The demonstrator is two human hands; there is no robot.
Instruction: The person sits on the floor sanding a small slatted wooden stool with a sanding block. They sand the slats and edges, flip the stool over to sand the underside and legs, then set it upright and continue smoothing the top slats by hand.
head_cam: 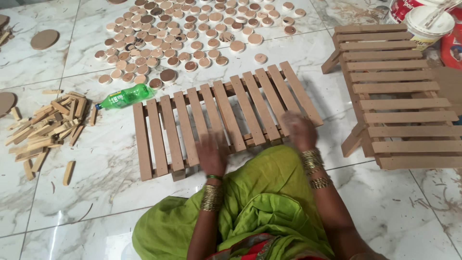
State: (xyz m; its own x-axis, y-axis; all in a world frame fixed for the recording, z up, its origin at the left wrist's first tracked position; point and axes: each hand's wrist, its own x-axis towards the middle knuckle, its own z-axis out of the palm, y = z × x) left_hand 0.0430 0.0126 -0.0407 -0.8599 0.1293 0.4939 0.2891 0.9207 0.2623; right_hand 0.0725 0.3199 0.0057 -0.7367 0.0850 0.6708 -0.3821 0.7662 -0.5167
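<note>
Both hands lie flat, fingers spread and gripping nothing, on the near edge of a slatted wooden rack (226,115) that lies on the tiled floor (96,192) at the middle of the view. The left hand (211,154) presses the slats at about 6 o'clock of the rack; the right hand (298,130), blurred, rests at about 4 o'clock. A second slatted rack (399,96) lies at 3 o'clock, apart from the first. Round wooden discs (192,33) spread at 12 o'clock. A green plastic bottle (125,96) lies at 9 o'clock, beside a heap of small wooden blocks (45,125).
</note>
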